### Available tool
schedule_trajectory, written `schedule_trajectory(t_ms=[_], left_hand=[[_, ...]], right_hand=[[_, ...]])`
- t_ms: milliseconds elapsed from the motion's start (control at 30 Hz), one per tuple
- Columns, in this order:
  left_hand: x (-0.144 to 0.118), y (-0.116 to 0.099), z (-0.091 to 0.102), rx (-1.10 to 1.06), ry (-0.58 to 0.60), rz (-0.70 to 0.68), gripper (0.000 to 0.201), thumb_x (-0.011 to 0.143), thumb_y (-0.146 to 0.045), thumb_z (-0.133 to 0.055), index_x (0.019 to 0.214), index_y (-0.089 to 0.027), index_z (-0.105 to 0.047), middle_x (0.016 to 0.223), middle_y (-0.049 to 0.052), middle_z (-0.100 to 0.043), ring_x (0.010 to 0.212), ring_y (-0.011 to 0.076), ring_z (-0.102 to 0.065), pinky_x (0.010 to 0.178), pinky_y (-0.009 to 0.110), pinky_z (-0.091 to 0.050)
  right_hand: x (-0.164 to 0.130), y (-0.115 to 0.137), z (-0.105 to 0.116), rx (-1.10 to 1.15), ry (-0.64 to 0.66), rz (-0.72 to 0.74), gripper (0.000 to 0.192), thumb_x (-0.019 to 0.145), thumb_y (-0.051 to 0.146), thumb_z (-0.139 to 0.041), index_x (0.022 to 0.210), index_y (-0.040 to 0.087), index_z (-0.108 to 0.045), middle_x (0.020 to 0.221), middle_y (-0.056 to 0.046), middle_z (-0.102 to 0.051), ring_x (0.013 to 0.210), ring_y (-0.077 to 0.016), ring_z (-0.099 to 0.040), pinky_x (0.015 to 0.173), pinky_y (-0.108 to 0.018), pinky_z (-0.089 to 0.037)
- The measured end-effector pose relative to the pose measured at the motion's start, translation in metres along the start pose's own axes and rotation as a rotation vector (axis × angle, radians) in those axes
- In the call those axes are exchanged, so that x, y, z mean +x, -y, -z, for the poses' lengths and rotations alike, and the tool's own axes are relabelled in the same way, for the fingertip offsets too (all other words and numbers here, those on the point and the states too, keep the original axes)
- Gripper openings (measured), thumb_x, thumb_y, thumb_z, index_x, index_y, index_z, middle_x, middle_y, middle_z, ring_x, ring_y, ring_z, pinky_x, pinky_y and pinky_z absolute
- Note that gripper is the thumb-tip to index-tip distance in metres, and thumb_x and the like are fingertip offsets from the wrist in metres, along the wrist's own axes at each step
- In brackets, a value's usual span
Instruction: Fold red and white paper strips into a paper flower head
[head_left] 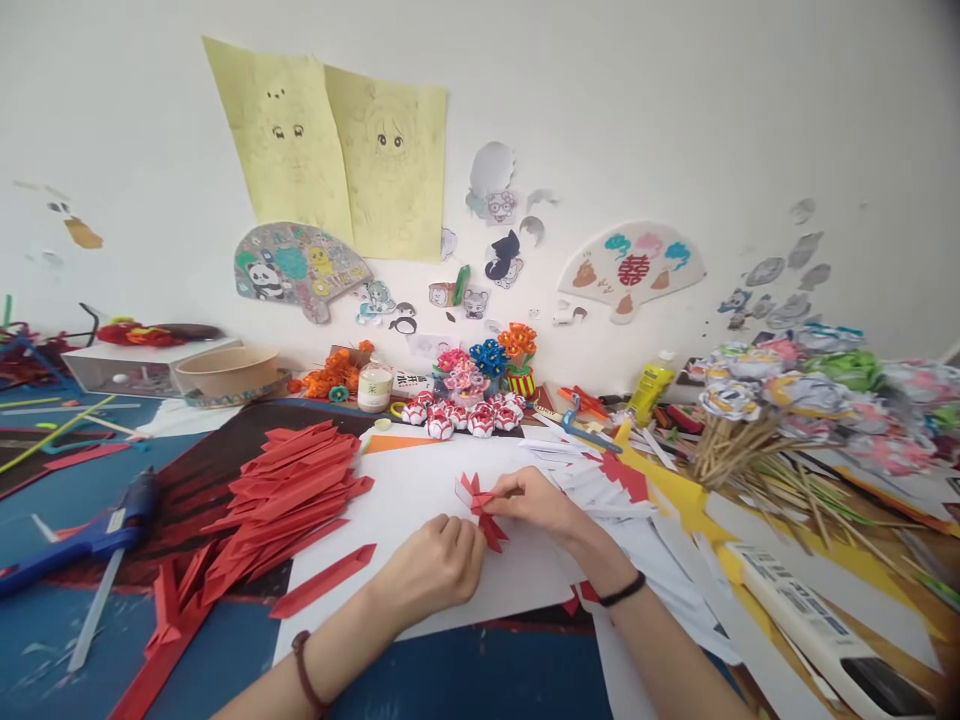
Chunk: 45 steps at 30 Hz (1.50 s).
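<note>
Pinching: right hand [536,500] fingers closed on the red paper star [480,508], over the white sheet [397,500] mid-counter.
Left hand [435,565]: curled just beside the star; whether it grips a point, I cannot tell.
Risk: thin folded points could tear or unfold under a tight pinch; red folded strips [289,490] nearby may get swept.
Hidden: star's lower points behind the left hand.

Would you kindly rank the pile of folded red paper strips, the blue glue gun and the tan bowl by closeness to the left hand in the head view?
1. Pile of folded red paper strips: just left of the left hand.
2. Blue glue gun: farther left, on the blue table.
3. Tan bowl: far back left, near the wall.
</note>
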<state>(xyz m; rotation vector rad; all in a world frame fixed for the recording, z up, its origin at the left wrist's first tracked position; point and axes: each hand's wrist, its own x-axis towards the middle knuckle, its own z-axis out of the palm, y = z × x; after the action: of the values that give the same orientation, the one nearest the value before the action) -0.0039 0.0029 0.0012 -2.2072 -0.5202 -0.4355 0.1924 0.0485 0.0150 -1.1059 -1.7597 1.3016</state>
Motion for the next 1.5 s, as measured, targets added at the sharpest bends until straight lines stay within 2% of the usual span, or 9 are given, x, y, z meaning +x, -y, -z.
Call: schedule_trajectory(t_ms=[100, 200, 333, 433, 533, 700, 1100, 1233, 1500], left_hand=[[0.001, -0.001, 0.000, -0.008, 0.028, -0.021, 0.008, 0.086, -0.006, -0.048, 0.081, -0.011, -0.054, 0.062, 0.002, -0.053, 0.048, 0.0162, -0.049, 0.045, 0.032, -0.029], [0.003, 0.000, 0.001, 0.008, 0.018, -0.051, 0.010, 0.087, -0.007, -0.049, 0.080, -0.010, -0.055, 0.063, 0.003, -0.055, 0.050, 0.0159, -0.050, 0.046, 0.032, -0.030], [0.006, 0.003, 0.003, 0.052, 0.003, -0.095, 0.011, 0.088, -0.007, -0.049, 0.081, -0.009, -0.058, 0.066, 0.004, -0.058, 0.053, 0.0156, -0.051, 0.048, 0.031, -0.031], [0.005, 0.006, 0.003, 0.093, 0.002, -0.113, 0.011, 0.089, -0.007, -0.049, 0.086, -0.007, -0.060, 0.073, 0.008, -0.063, 0.058, 0.0166, -0.054, 0.052, 0.031, -0.035], [0.005, 0.009, 0.003, 0.117, 0.001, -0.119, 0.011, 0.090, -0.008, -0.049, 0.089, -0.006, -0.060, 0.078, 0.010, -0.065, 0.061, 0.0172, -0.057, 0.055, 0.032, -0.039], [0.006, 0.013, 0.003, 0.137, 0.012, -0.113, 0.013, 0.091, -0.007, -0.048, 0.094, -0.005, -0.060, 0.082, 0.011, -0.066, 0.064, 0.0176, -0.058, 0.057, 0.032, -0.041], [0.007, 0.013, -0.002, 0.111, 0.028, -0.109, 0.016, 0.093, -0.006, -0.042, 0.095, -0.005, -0.058, 0.085, 0.012, -0.066, 0.065, 0.0164, -0.057, 0.057, 0.031, -0.041], [0.007, 0.013, -0.004, 0.095, 0.022, -0.096, 0.016, 0.093, -0.007, -0.042, 0.096, -0.005, -0.058, 0.083, 0.011, -0.064, 0.065, 0.0169, -0.057, 0.056, 0.031, -0.041], [0.006, 0.013, -0.003, 0.059, -0.028, -0.090, 0.012, 0.092, -0.009, -0.047, 0.093, -0.007, -0.058, 0.078, 0.007, -0.062, 0.062, 0.0161, -0.055, 0.055, 0.031, -0.039]], right_hand=[[-0.002, 0.005, -0.004, -0.187, -0.131, 0.042, 0.017, 0.066, 0.031, -0.077, 0.071, 0.015, -0.075, 0.073, -0.003, -0.070, 0.068, -0.0170, -0.060, 0.061, -0.026, -0.041], [-0.004, 0.009, -0.012, -0.239, -0.155, 0.028, 0.020, 0.065, 0.032, -0.079, 0.074, 0.015, -0.074, 0.074, -0.004, -0.071, 0.067, -0.0176, -0.062, 0.060, -0.026, -0.042], [-0.006, 0.014, -0.023, -0.316, -0.282, 0.022, 0.014, 0.065, 0.026, -0.078, 0.071, 0.014, -0.074, 0.072, -0.003, -0.069, 0.070, -0.0185, -0.062, 0.061, -0.025, -0.042], [-0.008, 0.017, -0.027, -0.341, -0.358, 0.029, 0.008, 0.067, 0.022, -0.075, 0.065, 0.015, -0.073, 0.066, -0.002, -0.067, 0.067, -0.0169, -0.060, 0.060, -0.025, -0.040], [-0.009, 0.017, -0.028, -0.327, -0.412, 0.042, 0.014, 0.070, 0.022, -0.073, 0.058, 0.015, -0.071, 0.063, -0.001, -0.065, 0.064, -0.0154, -0.059, 0.059, -0.024, -0.039], [-0.009, 0.016, -0.027, -0.357, -0.479, 0.055, 0.012, 0.070, 0.028, -0.075, 0.065, 0.017, -0.073, 0.069, -0.002, -0.067, 0.067, -0.0164, -0.060, 0.059, -0.025, -0.038], [-0.004, 0.004, -0.027, -0.316, -0.457, 0.088, 0.025, 0.075, 0.037, -0.067, 0.063, 0.015, -0.067, 0.066, -0.004, -0.064, 0.066, -0.0179, -0.057, 0.058, -0.026, -0.039], [-0.004, 0.005, -0.028, -0.187, -0.452, 0.052, 0.023, 0.069, 0.034, -0.067, 0.059, 0.014, -0.062, 0.063, -0.002, -0.060, 0.065, -0.0170, -0.052, 0.059, -0.026, -0.037], [-0.008, 0.007, -0.025, 0.165, -0.306, -0.075, 0.027, 0.060, 0.031, -0.071, 0.052, 0.016, -0.050, 0.053, 0.005, -0.039, 0.057, -0.0102, -0.033, 0.055, -0.026, -0.025]])
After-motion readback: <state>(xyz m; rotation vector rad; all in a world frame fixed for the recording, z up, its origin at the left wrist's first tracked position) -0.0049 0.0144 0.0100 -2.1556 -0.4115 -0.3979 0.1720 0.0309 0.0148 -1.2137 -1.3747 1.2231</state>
